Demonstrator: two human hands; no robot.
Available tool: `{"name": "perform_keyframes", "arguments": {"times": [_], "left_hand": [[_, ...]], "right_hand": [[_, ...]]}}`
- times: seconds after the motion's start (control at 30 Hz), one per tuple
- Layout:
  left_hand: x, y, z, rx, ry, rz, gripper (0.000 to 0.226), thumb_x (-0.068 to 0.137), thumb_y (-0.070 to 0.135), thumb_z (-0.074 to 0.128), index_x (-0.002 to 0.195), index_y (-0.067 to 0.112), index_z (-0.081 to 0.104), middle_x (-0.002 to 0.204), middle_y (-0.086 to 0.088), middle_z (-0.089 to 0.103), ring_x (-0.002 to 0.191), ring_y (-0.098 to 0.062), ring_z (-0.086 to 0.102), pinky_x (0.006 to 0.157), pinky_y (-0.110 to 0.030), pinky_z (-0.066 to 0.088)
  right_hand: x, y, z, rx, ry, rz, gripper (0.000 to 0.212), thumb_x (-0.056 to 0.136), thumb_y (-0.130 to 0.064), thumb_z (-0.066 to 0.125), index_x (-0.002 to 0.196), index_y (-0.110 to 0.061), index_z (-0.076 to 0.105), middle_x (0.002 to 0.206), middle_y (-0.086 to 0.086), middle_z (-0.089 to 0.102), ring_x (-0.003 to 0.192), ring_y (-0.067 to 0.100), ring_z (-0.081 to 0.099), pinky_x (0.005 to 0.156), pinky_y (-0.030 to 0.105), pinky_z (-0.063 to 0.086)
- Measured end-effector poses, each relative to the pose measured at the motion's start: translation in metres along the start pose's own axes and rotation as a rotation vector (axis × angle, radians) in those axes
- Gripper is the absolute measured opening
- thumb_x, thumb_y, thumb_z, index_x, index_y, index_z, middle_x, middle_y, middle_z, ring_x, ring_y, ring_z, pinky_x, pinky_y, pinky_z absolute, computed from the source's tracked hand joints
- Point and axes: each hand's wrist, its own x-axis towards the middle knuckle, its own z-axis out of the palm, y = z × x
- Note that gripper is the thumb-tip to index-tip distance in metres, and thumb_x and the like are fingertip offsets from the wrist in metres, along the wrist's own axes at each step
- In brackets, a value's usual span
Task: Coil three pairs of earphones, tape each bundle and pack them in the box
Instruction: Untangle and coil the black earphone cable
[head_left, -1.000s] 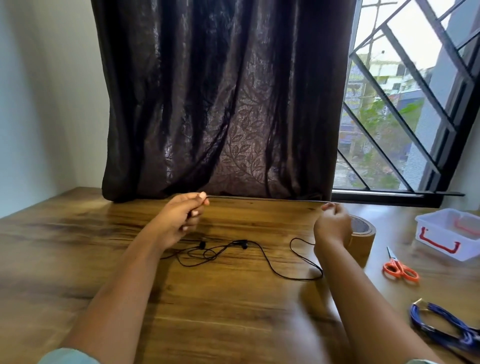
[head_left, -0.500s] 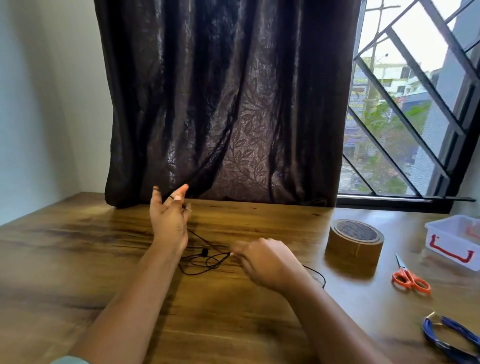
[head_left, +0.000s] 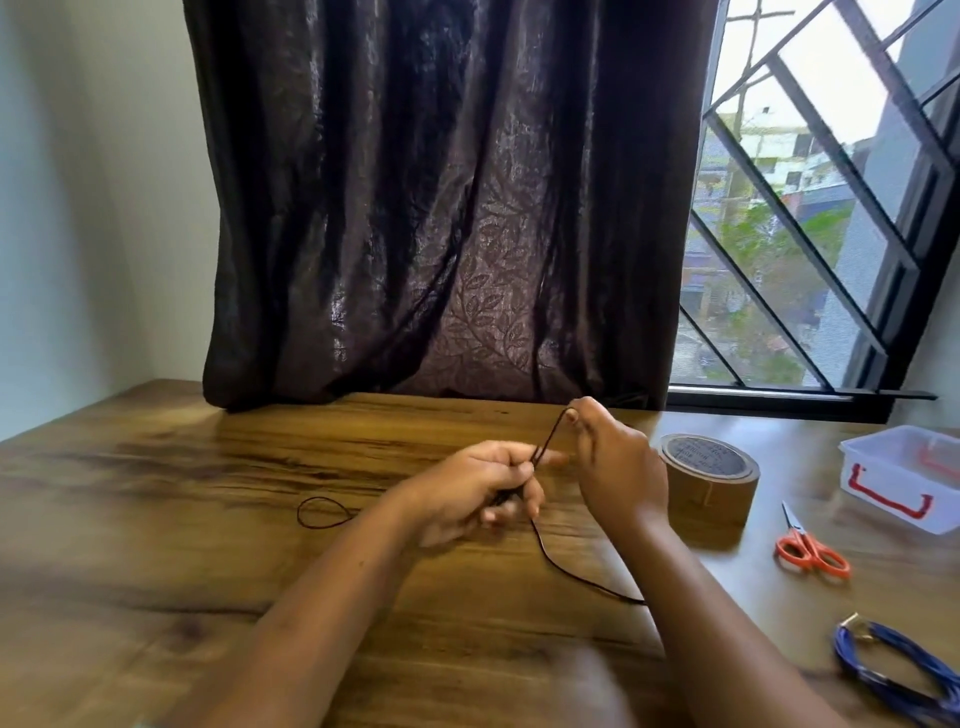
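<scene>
On the left of the brown wood-grain table (head_left: 156, 493), one loop of the thin black wired earphones (head_left: 551, 435) is lying flat, while the rest of the cable is running up into my left hand (head_left: 483, 493), whose fingers are curling round it and gripping the gathered strands. Just to the right, my right hand (head_left: 618, 478) is pinching the cable between thumb and fingertip and holding it taut above the left; a loose strand is trailing down across the table and under my right forearm. Beyond that the brown roll of packing tape (head_left: 706, 478) is lying flat, the orange-handled scissors (head_left: 810, 551) are lying near it, and the translucent white plastic box with red clasps (head_left: 904, 478) is sitting open at the far right; I cannot tell whether anything is in it. The coiled blue earphones (head_left: 893, 670) are lying on the table outside it, at the near right corner. Half a second ago my left hand was up with fingers spread and my right was down on the tangled cable; now both are meeting mid-table and the tangle is lifted.
</scene>
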Motion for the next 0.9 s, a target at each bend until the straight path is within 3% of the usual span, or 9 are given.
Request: {"name": "perform_keyframes", "arguments": {"times": [0.1,0.2,0.33,0.43,0.5,0.57,0.67,0.8,0.9], "left_hand": [[-0.002,0.006,-0.005,-0.208,-0.017,0.063,0.034,0.1,0.004,0.03,0.126,0.008,0.051,0.066,-0.001,0.057,0.033,0.002,0.03,0.034,-0.01,0.027],[-0.003,0.009,-0.004,-0.338,0.002,0.123,0.036,0.099,0.003,0.029,0.133,0.001,0.041,0.079,-0.001,0.067,0.035,0.0,0.036,0.036,-0.01,0.032],[0.003,0.011,-0.014,-0.501,0.273,0.326,0.039,0.1,0.004,0.03,0.139,0.007,0.03,0.106,-0.009,0.071,0.049,-0.006,0.057,0.046,-0.013,0.048],[0.004,0.007,-0.041,-0.393,0.524,0.414,0.047,0.102,0.003,0.024,0.147,0.017,0.016,0.115,-0.014,0.063,0.072,-0.016,0.071,0.058,-0.018,0.055],[0.0,0.001,-0.055,-0.112,0.622,0.326,0.054,0.103,0.005,0.023,0.151,0.021,0.005,0.109,-0.006,0.063,0.083,-0.018,0.069,0.066,-0.019,0.057],[-0.003,-0.002,-0.053,0.133,0.549,0.164,0.053,0.102,0.004,0.026,0.15,0.021,0.013,0.101,-0.001,0.064,0.081,-0.016,0.065,0.063,-0.018,0.055],[-0.004,-0.001,-0.035,0.194,0.244,0.0,0.041,0.101,0.001,0.029,0.139,0.013,0.039,0.084,-0.004,0.066,0.051,-0.006,0.056,0.042,-0.013,0.04],[-0.009,0.01,-0.023,-0.117,-0.049,-0.07,0.039,0.094,0.001,0.034,0.128,0.009,0.051,0.064,-0.007,0.058,0.034,-0.002,0.036,0.032,-0.011,0.028],[-0.015,0.018,-0.027,-0.411,-0.213,0.056,0.051,0.09,0.014,0.046,0.138,0.002,0.039,0.052,-0.001,0.047,0.03,0.001,0.031,0.03,-0.011,0.023]], "right_hand": [[0.0,-0.004,0.004,0.008,-0.082,0.034,0.018,0.1,-0.034,0.04,0.098,-0.029,0.056,0.077,0.003,0.067,0.076,0.032,0.064,0.057,0.031,0.037],[-0.01,-0.019,0.014,-0.035,-0.272,-0.011,0.022,0.1,-0.032,0.041,0.114,-0.034,0.057,0.092,0.003,0.07,0.087,0.029,0.067,0.06,0.03,0.042],[-0.026,-0.051,0.027,-0.044,-0.523,-0.172,0.021,0.099,-0.027,0.038,0.11,-0.024,0.056,0.098,0.002,0.069,0.09,0.027,0.067,0.07,0.034,0.05],[-0.031,-0.07,0.024,-0.028,-0.614,-0.353,0.023,0.102,-0.031,0.035,0.106,-0.019,0.054,0.096,0.004,0.069,0.085,0.028,0.066,0.066,0.033,0.046],[-0.026,-0.072,0.016,-0.051,-0.536,-0.422,0.024,0.102,-0.034,0.033,0.101,-0.02,0.053,0.091,0.002,0.069,0.08,0.027,0.066,0.061,0.031,0.043],[-0.017,-0.064,0.006,-0.054,-0.434,-0.433,0.025,0.101,-0.039,0.036,0.104,-0.026,0.057,0.092,-0.002,0.069,0.08,0.023,0.066,0.061,0.031,0.044],[-0.002,-0.036,-0.007,0.047,-0.265,-0.366,0.024,0.095,-0.046,0.045,0.097,-0.029,0.061,0.092,-0.009,0.068,0.081,0.014,0.065,0.062,0.03,0.045],[0.01,-0.004,-0.009,0.22,-0.029,-0.21,0.021,0.094,-0.045,0.042,0.093,-0.031,0.057,0.088,-0.013,0.064,0.078,0.011,0.063,0.065,0.037,0.052],[0.007,-0.003,0.003,0.204,-0.068,-0.045,0.016,0.096,-0.039,0.042,0.091,-0.03,0.054,0.082,-0.009,0.063,0.075,0.017,0.061,0.065,0.04,0.051]]}}
